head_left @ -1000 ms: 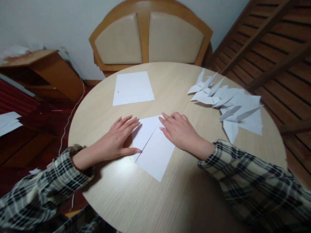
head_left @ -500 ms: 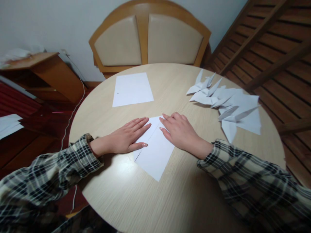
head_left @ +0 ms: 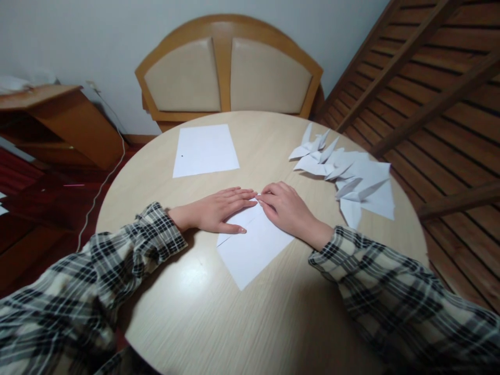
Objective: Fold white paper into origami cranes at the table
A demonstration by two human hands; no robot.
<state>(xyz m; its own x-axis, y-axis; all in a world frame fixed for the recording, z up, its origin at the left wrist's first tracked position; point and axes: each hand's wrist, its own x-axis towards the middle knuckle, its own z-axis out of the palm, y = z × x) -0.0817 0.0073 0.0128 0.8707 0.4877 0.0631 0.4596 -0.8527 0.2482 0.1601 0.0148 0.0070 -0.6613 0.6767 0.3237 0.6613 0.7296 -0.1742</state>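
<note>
A folded white sheet of paper (head_left: 253, 250) lies on the round wooden table (head_left: 242, 323) in front of me. My left hand (head_left: 219, 211) lies flat on its upper left flap, fingers stretched out together toward the top corner. My right hand (head_left: 287, 208) rests on the paper's upper right part, fingers bent, with its fingertips at the top corner beside the left fingertips. Both arms wear plaid sleeves.
A flat white sheet (head_left: 205, 150) with a small dot lies at the table's far side. Several folded paper cranes (head_left: 344, 174) are heaped at the right. A padded wooden chair (head_left: 228, 73) stands behind the table, a wooden cabinet (head_left: 58, 122) at the left, a slatted wooden frame (head_left: 429, 94) at the right.
My left hand has slid right and up along the folded flap until its fingertips meet the right hand at the top corner. The view has shifted slightly.
</note>
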